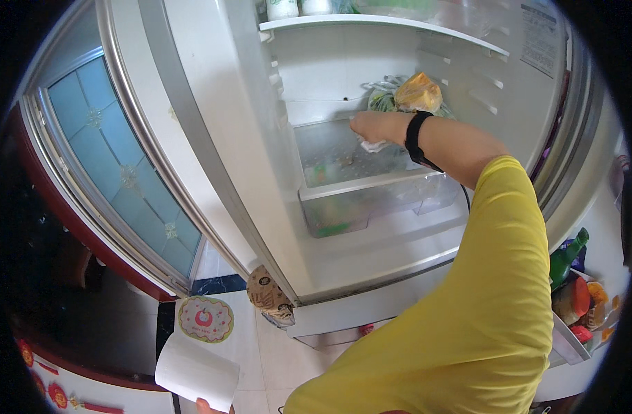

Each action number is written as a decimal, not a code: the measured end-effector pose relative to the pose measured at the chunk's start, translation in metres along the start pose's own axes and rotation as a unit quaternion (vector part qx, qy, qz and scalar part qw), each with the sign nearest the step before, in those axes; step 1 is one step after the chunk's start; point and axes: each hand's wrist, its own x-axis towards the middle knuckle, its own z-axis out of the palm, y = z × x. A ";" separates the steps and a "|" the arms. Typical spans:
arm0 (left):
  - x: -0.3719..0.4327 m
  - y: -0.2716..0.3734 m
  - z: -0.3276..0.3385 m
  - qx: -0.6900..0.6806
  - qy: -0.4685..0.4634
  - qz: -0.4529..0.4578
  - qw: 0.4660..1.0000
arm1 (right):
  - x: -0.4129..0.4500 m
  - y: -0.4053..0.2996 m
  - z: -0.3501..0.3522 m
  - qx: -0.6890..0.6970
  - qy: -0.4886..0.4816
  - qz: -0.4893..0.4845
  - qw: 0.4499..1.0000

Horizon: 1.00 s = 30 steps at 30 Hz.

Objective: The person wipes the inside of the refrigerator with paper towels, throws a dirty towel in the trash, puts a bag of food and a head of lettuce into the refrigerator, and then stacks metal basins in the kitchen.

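My right hand (pixel 370 127), with a black band on its wrist, reaches into an open refrigerator. It grips a crumpled white paper towel (pixel 374 146) low over the glass shelf (pixel 321 142) above the crisper drawer. Just behind the hand lie a yellow-orange item in clear plastic (pixel 418 93) and a bag of green vegetables (pixel 382 99). At the bottom left, a white paper towel roll (pixel 197 368) is in my left hand (pixel 206 406), of which only fingertips show at its lower end. The yellow sleeve hides part of the refrigerator's front.
A clear crisper drawer (pixel 336 212) sits under the glass shelf. Overhead is another shelf (pixel 383 21) bearing white containers and bags. On the right, the open door's rack (pixel 569 336) holds a green bottle (pixel 568 259) and jars. A sliding glass door (pixel 124 155) and small mat (pixel 206 319) are left.
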 end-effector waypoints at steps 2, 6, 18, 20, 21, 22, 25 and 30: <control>0.000 -0.001 0.000 0.045 -0.022 0.024 0.998 | -0.008 0.009 -0.014 0.058 0.045 0.017 0.997; -0.003 -0.012 -0.011 0.141 -0.072 0.065 0.985 | 0.019 0.048 -0.046 0.157 0.308 0.169 0.923; 0.014 0.022 -0.013 -0.324 -0.015 -0.244 0.914 | 0.124 0.164 -0.052 0.332 0.556 0.365 0.669; 0.018 0.039 -0.017 -0.234 -0.022 -0.300 0.925 | 0.163 0.099 -0.074 0.218 0.601 0.406 0.653; 0.018 0.048 -0.015 -0.233 -0.027 -0.314 0.920 | 0.174 0.082 -0.082 0.195 0.580 0.388 0.689; 0.023 0.054 -0.014 -0.230 -0.036 -0.325 0.917 | 0.175 0.064 -0.091 0.171 0.559 0.373 0.721; 0.023 0.057 -0.003 -0.237 -0.020 -0.309 0.921 | 0.164 0.046 -0.098 0.149 0.517 0.215 0.815; 0.033 0.063 0.001 -0.186 -0.064 -0.308 0.931 | 0.122 0.027 -0.067 -0.027 0.430 0.002 0.902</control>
